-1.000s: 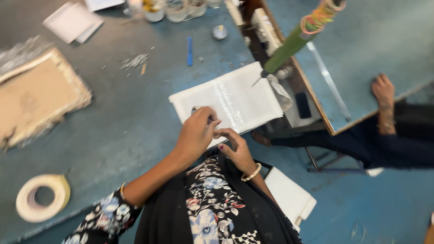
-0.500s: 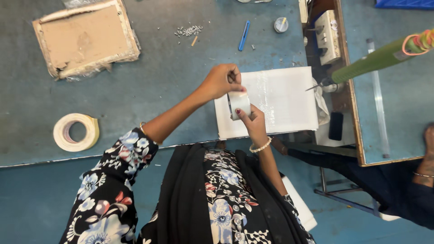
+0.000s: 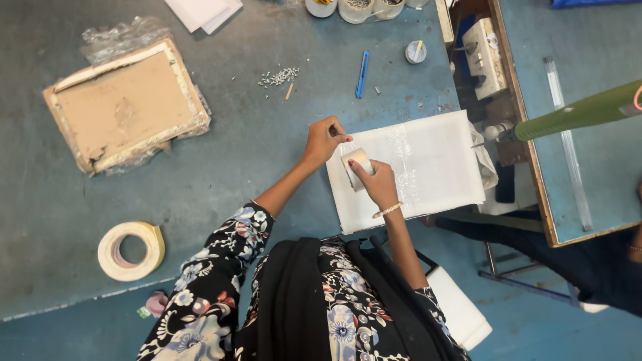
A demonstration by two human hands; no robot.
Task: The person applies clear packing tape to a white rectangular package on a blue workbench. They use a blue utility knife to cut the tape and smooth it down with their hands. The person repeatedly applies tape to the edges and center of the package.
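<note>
Head view, looking straight down on two hands at work over a blue-grey table (image 3: 254, 167). Right hand (image 3: 376, 184) wrapped around one small roll of clear tape (image 3: 356, 162), fingers curled under it, thumb on the side, one bead bracelet (image 3: 388, 210) at the wrist. Left hand (image 3: 324, 138) just up and to the left of the roll, fingertips pinched together at its top edge, apparently on the tape's loose end, though too small to be sure. Both hovering over the left edge of one white embroidered cloth (image 3: 428, 167), spread flat directly under and to the right of the right hand. Far off to the left of the left hand, near the table's front edge, one bigger roll of cream masking tape (image 3: 130, 250), lying flat. Up and well left of the left hand, one battered cardboard tray (image 3: 124, 107) wrapped in crinkled plastic. Above the left hand, one little heap of tiny silvery bits (image 3: 279, 76), one blue pen-like tool (image 3: 362, 73) just right of it, then one small round tin (image 3: 415, 51) further right. At the top edge, three small pots (image 3: 354, 8) in a row, cut off by the frame. Well to the right of the right hand, one green padded arm (image 3: 575, 115) reaching across a second table. Floral sleeves and a black scarf filling the bottom of the picture.
</note>
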